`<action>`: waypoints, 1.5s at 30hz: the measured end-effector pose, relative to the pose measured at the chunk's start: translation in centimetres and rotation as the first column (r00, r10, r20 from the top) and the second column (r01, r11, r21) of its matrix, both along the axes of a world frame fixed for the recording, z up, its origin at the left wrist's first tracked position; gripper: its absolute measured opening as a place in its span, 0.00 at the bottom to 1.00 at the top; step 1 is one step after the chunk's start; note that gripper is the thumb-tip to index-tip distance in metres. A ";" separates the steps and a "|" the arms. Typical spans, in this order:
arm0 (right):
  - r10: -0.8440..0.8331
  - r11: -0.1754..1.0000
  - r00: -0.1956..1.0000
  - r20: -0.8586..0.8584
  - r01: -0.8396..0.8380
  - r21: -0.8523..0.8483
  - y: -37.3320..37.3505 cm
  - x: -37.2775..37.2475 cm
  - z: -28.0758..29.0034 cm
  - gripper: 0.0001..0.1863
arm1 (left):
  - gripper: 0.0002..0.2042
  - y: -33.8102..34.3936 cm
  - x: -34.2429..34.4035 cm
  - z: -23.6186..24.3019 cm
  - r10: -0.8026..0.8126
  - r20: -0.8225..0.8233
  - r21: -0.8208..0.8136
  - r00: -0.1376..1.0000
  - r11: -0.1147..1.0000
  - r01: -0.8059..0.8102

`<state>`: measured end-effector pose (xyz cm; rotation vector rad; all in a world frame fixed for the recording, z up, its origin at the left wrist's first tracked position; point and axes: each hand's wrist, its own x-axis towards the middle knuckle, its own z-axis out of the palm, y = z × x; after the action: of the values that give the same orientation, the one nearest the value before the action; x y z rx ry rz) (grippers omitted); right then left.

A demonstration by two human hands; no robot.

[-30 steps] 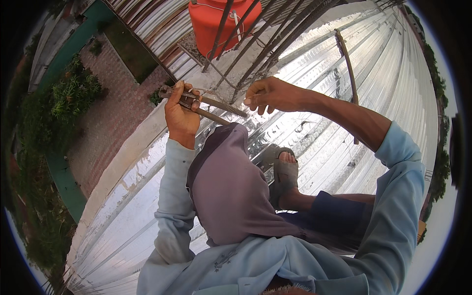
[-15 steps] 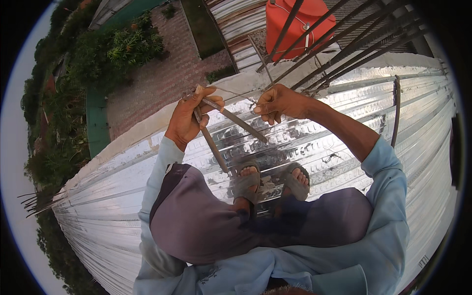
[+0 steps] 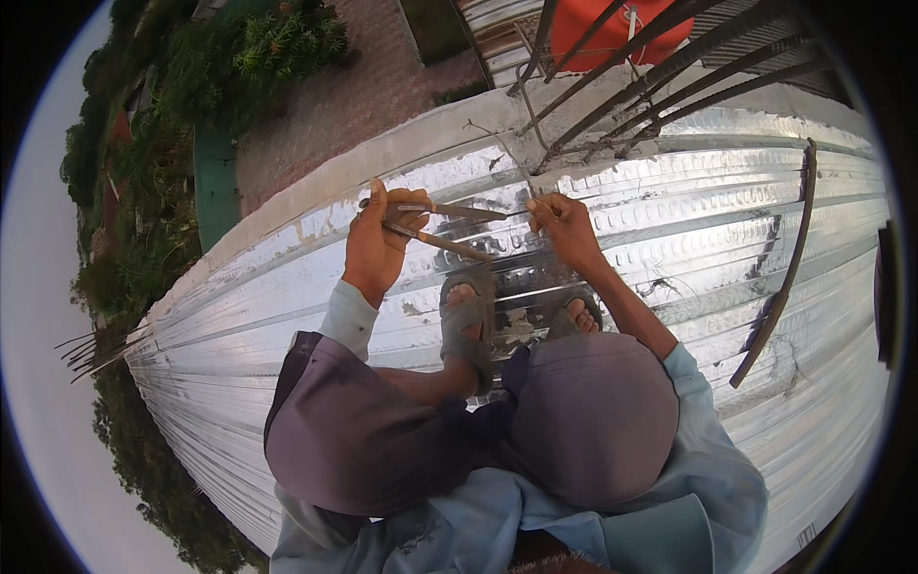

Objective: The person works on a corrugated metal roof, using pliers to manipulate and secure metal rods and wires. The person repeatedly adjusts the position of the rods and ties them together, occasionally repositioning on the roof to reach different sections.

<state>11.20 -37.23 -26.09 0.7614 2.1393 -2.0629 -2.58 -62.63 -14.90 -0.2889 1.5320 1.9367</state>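
Observation:
I squat on a shiny ribbed metal deck (image 3: 688,230) high above the ground. My left hand (image 3: 378,244) grips a long-handled pincer tool (image 3: 449,230), its two rusty handles pointing right toward my other hand. My right hand (image 3: 566,228) pinches thin tie wire (image 3: 521,172) at the base of a bundle of dark steel bars (image 3: 622,86) that rise from the deck's edge. My sandalled feet (image 3: 469,320) rest on the deck just below both hands.
A curved rusty steel bar (image 3: 779,287) lies on the deck at the right. An orange tank (image 3: 622,29) stands beyond the bars. Past the deck's concrete edge (image 3: 382,163) lie a brick path (image 3: 335,96) and shrubs (image 3: 277,38) far below.
The view has swung, so the bars and tank sit further right and up. Both hands have lowered toward the deck, and the tool's handles now point right instead of down.

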 end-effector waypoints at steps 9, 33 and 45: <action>0.199 0.928 0.977 0.078 -0.162 -0.337 9.0 1.4 4.9 0.19 | 0.24 4.2 1.9 -2.2 -0.573 0.244 0.039 0.782 0.812 0.583; 0.052 0.985 0.986 0.159 -0.025 -0.171 4.8 -0.9 8.0 0.20 | 0.26 16.6 -7.2 -3.5 -0.813 -0.200 -0.020 0.547 0.561 0.827; -0.330 0.942 0.929 0.167 0.336 -0.006 -0.2 -2.8 10.1 0.18 | 0.14 18.0 -7.1 -4.6 -0.790 -0.233 0.022 0.567 0.578 0.815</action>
<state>8.36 -37.45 -15.98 1.3210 1.9921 -2.0888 -9.64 -44.66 -19.50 0.6147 1.2916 1.2985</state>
